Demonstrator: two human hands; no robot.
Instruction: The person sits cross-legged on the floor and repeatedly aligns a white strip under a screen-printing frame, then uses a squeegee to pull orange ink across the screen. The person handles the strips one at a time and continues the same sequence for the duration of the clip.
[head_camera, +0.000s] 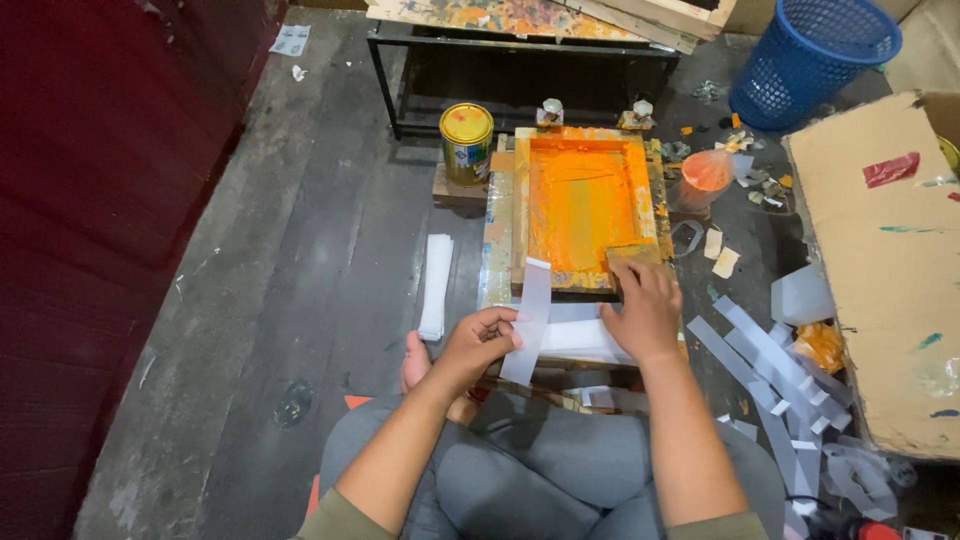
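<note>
I sit cross-legged on a dark wooden floor before a wooden printing frame (520, 215) whose screen (580, 205) is coated in orange ink. My left hand (478, 343) pinches a long pale strip (531, 322) that stands nearly upright in front of the frame. My right hand (642, 308) rests on the frame's near right corner, fingers on a small squeegee (632, 256). More white strips (585, 340) lie flat under the frame between my hands.
A yellow tin can (466, 143) stands left of the frame. A stack of white strips (436, 285) lies on the floor. Printed strips (775, 375) are scattered right. A cardboard sheet (885, 260), a blue basket (810, 55) and an orange-stained bag (707, 170) are nearby.
</note>
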